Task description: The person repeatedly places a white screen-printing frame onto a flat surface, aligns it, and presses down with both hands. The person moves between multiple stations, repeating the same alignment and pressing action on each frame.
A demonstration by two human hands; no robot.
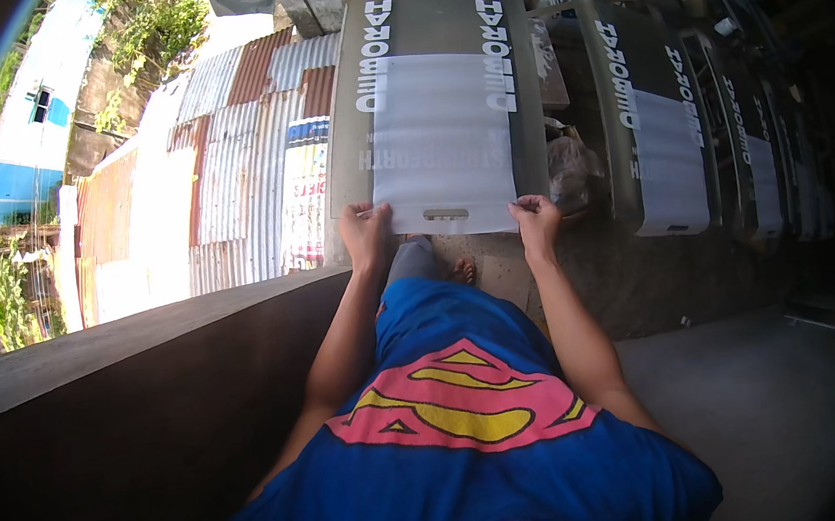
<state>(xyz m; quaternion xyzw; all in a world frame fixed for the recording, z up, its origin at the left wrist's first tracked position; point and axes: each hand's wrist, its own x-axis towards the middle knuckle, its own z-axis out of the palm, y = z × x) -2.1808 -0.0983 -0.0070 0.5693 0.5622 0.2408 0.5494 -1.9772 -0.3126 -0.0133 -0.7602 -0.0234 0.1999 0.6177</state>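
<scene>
A flat, pale translucent plastic bag (442, 173) with a cut-out handle slot lies along a dark board (352, 156) with white lettering. Its near edge, with the slot, reaches past the board's front edge toward my body. My left hand (366, 233) pinches the bag's near left corner between thumb and fingers. At the near right corner, my right hand (536, 221) grips the bag the same way. Between my two hands the near edge is held nearly straight. Faint printing appears across the middle of the bag.
Similar dark boards, each with a pale bag, line up to the right, starting with the nearest one (622, 170). A crumpled clear plastic bundle (573, 170) sits between the first two boards. At left runs a low wall ledge (171, 314), with corrugated metal sheets (226, 148) beyond it.
</scene>
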